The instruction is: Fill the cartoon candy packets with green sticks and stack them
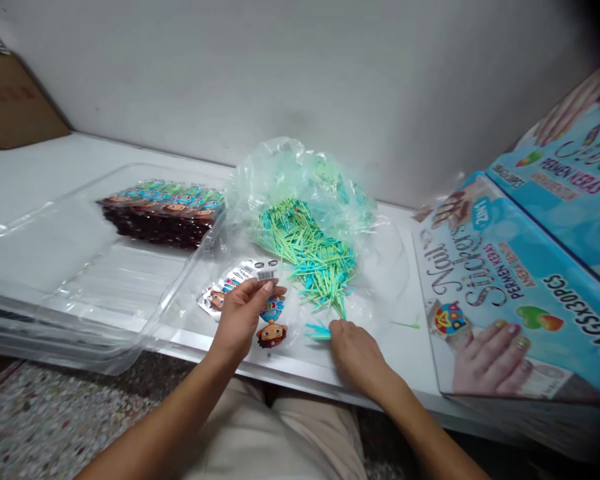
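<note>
My left hand [245,310] pinches the barcode end of a small printed packet [271,327] with a cartoon face on it, above the white table. Behind that hand lie more of these packets [213,297], partly covered by it. My right hand [359,353] is closed around a few thin blue sticks [319,331], whose ends poke out to the left. Just beyond it, a heap of green and blue sticks [325,263] spills from a clear plastic bag [280,167].
At left, a clear plastic tray [140,267] holds a stack of packets [165,203]. Blue printed boxes [510,287] stand on the right. A cardboard box [20,100] sits at the far left, against the wall. One loose green stick [405,325] lies on the table.
</note>
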Demonstrator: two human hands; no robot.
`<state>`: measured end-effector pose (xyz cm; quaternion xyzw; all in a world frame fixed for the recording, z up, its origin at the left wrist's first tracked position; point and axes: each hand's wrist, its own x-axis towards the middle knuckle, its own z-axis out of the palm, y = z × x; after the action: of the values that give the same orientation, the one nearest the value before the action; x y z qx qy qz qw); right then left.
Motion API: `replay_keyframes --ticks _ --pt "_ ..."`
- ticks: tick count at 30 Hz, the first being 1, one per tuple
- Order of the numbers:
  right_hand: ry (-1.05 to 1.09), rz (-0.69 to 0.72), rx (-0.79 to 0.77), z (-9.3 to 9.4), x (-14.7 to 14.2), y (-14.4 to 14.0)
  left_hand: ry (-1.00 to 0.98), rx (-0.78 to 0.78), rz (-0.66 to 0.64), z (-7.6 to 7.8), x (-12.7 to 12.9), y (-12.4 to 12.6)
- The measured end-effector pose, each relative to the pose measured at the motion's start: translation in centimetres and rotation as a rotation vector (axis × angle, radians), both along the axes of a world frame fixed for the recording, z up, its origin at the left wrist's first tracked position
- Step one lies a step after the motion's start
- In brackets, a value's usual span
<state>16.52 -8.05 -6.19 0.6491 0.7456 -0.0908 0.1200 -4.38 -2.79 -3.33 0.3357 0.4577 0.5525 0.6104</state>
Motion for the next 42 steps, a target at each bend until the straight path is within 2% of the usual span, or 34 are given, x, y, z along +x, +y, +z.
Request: replay_keyframes --ticks 4,6,11,15,18,21,23,25,27,29,31,34,37,39,42 --pt "0.159 -0.344 -0.014 0.0 3.1 0.7 -0.009 -0.019 0.025 -0.3 -0.7 0.1" --pt "0.151 -0.400 -0.022 -0.7 3.8 1.3 -0.005 -0.034 0.013 -0.4 -0.7 0.0" --pt "0.086 -0.384 -0.061 -1.8 2.9 1.8 0.028 -0.038 -0.044 -0.1 -0.3 -0.4" --pt "0.064 -0.334 -0.091 -0.2 2.9 1.3 0.107 0.029 -0.076 -0.7 -0.5 0.3" --pt "0.034 -0.323 -0.065 1.4 3.5 0.8 0.289 0.102 -0.157 -1.9 -0.8 1.7" --pt "0.043 -0.298 0.006 2.5 3.6 0.4 0.587 0.272 -0.051 -2.2 -0.4 2.6" --pt "0.081 -0.273 0.072 2.9 2.8 0.0 0.679 0.410 0.003 -1.5 0.6 2.3" --pt "0.130 -0.214 0.144 3.3 1.3 -0.3 0.583 0.472 -0.071 -0.5 2.1 1.5" --pt "0.196 -0.122 0.182 3.6 -0.3 -0.6 0.395 0.441 -0.223 0.5 3.7 0.3" --pt "0.313 -0.054 0.166 3.7 -1.5 -0.7 0.257 0.392 -0.396 1.0 5.0 -0.5" --pt "0.536 -0.069 0.134 3.6 -2.0 -0.8 0.183 0.354 -0.493 1.0 5.6 -0.8" --pt "1.013 -0.215 0.042 3.0 -1.5 -0.7 0.107 0.230 -0.401 0.5 5.1 -0.5" --pt "1.410 -0.370 -0.136 2.4 -1.2 -0.7 0.083 0.101 -0.347 0.1 4.1 -0.2" --pt "1.554 -0.411 -0.199 2.2 -1.6 -0.8 0.093 0.070 -0.385 0.1 3.7 -0.4" --pt "1.582 -0.385 -0.155 2.1 -2.3 -0.9 0.064 0.038 -0.419 0.2 3.8 -0.9"
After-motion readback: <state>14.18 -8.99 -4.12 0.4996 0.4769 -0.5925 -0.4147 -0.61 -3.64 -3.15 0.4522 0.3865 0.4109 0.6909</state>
